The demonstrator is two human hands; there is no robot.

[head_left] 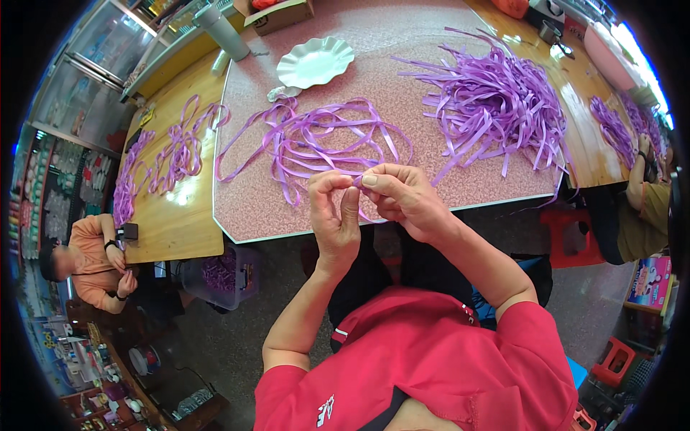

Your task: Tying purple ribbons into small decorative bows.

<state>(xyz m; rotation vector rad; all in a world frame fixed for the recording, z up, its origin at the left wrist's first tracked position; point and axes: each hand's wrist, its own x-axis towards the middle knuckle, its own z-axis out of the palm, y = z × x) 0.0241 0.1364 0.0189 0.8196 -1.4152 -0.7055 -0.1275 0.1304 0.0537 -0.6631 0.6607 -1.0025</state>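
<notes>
Both of my hands meet over the near edge of the pink speckled table, pinching a purple ribbon between the fingertips. My left hand has thumb and forefinger closed on it. My right hand grips it from the other side, fingers curled. Only a small bit of the ribbon shows between them; whether it is knotted I cannot make out. Just beyond lies a loose looped length of purple ribbon on the tabletop. To its right is a big heap of cut purple ribbon strips.
A scalloped pale plate sits farther back, near a grey tumbler and a cardboard box. At left a person in orange works by more ribbon. Another person's arm is at right. A red stool and plastic bin stand below.
</notes>
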